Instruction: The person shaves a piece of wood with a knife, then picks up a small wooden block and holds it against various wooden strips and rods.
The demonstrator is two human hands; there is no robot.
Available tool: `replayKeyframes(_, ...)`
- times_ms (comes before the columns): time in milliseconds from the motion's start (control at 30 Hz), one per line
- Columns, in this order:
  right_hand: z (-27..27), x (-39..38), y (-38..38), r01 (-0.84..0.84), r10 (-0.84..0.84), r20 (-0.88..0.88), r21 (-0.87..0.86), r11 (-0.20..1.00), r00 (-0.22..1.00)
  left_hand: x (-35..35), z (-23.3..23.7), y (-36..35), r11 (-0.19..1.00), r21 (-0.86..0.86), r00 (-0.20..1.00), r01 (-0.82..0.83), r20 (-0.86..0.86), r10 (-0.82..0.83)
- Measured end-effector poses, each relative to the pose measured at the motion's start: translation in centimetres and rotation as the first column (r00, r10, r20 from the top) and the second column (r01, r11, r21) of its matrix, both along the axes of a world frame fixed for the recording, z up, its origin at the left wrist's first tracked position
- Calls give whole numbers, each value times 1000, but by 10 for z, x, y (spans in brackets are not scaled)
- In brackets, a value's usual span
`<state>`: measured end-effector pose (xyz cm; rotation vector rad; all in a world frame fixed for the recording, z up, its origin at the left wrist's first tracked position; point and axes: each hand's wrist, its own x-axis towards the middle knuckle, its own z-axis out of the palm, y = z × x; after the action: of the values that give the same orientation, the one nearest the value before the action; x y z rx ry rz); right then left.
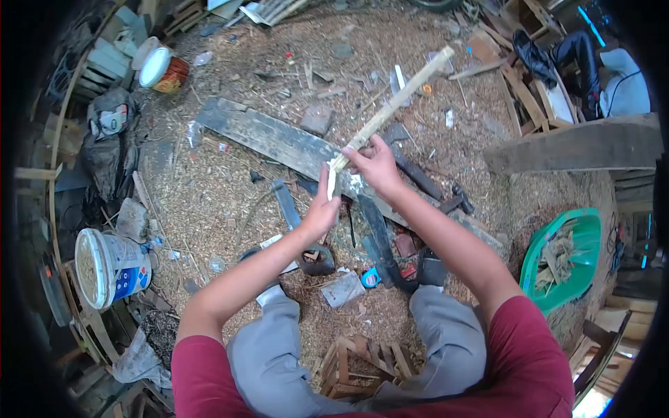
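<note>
A long, pale wooden stick (pixel 401 101) slants from upper right down to my hands, above a worn plank (pixel 268 139). My right hand (pixel 380 169) is closed around its lower part, with thumb and fingers on the wood. At the lower end, my left hand (pixel 322 212) is closed on the stick, its fingers pointing up along the pale, rough-cut tip. Its exact finger contact is partly hidden. Beneath my hands, pale whitish bits lie on the plank. A long dark bar (pixel 376 226) lies just below them, and a hammer (pixel 458 199) rests to the right.
Wood chips cover the ground. A turquoise tape measure (pixel 371 278) and a grey block (pixel 343 290) lie between my feet, with a wooden crate (pixel 341 362) nearer me. At right are a green tub (pixel 596 240) of wood scraps and a thick beam (pixel 571 145); at left, a white bucket (pixel 125 268).
</note>
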<state>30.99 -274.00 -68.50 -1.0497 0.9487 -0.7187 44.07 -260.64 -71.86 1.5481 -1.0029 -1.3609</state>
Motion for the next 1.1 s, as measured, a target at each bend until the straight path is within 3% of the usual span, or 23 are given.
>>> replayKeyframes(33, 9, 3, 3, -4, 5, 29, -7, 1000, 1000, -2, 6, 6, 996, -83, 999, 30, 42, -26)
replayKeyframes(133, 34, 6, 26, 12, -20, 133, 59, 998, 991, -14, 55, 20, 986, 147, 957, -79, -267, 117)
replayKeyframes(233, 50, 18, 31, 15, -29, 174, 77, 997, 984, -22, 70, 21, 958, 104, 909, -266, -304, 285)
replayKeyframes(400, 70, 31, 25, -34, 30, 262, 10, 999, 965, -2, 74, 2, 937, 16, 883, -349, -328, 335)
replayKeyframes(500, 71, 37, 22, -55, 52, 334, 2, 998, 941, 5, 72, -11, 907, -129, 900, -402, -241, 364)
replayKeyframes(533, 72, 40, 21, -38, 33, 367, 5, 999, 930, 6, 74, -12, 891, -242, 923, -384, -94, 372)
replayKeyframes(600, 77, 42, 21, -23, 5, 414, 38, 999, 910, 7, 82, -9, 875, -325, 927, -358, -10, 376)
replayKeyframes(700, 87, 36, 24, -92, 92, 413, -21, 996, 906, 7, 89, -3, 840, -430, 905, -332, 107, 412)
replayKeyframes(1100, 90, 28, 27, -63, 48, 435, 20, 998, 899, 8, 92, -11, 804, -492, 880, -333, 144, 452)
